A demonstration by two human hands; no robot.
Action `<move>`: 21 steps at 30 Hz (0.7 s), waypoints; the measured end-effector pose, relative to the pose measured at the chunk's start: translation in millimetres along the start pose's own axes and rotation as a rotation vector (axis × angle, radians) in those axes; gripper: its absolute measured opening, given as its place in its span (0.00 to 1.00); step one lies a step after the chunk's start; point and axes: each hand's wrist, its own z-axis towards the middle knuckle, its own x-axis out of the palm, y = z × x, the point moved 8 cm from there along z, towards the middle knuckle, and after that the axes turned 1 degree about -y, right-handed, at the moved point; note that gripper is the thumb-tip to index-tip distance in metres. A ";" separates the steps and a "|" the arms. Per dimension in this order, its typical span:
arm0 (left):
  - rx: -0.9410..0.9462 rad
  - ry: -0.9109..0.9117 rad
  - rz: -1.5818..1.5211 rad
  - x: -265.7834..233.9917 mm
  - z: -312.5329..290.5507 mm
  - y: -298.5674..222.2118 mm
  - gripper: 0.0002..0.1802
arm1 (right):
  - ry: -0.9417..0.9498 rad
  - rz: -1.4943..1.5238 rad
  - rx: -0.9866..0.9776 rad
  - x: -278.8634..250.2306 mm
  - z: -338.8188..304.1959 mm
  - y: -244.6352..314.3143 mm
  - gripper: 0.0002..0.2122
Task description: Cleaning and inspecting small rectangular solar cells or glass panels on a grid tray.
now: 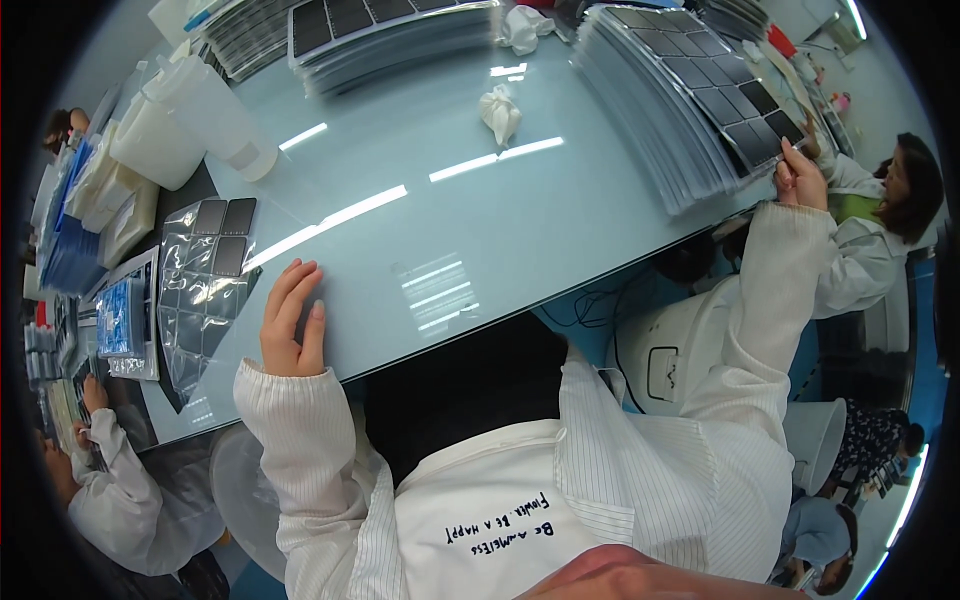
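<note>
My left hand [290, 322] lies on the glass tabletop [370, 275] near its front edge, fingers stretched out and holding nothing. Just left of it is a transparent plastic tray [190, 315] with square pockets; three dark rectangular plates [229, 257] sit at its far end. At the far right, my right hand [802, 182] pinches the near corner of the top tray [715, 88] on a tall stack. Rows of dark plates fill that top tray. Whether the pinch takes in more than one tray is hidden.
Another tray stack [390, 60] stands at the back. A crumpled white tissue [500, 113] lies on the glass. Translucent plastic jugs [215, 115] and a blue packet [121, 317] are at left. Co-workers sit on both sides; a white bin [815, 440] stands at lower right.
</note>
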 end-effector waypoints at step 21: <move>0.050 -0.073 0.029 -4.6 -4.2 5.0 0.15 | 0.293 -0.839 -1.288 344.9 -140.0 39.1 0.14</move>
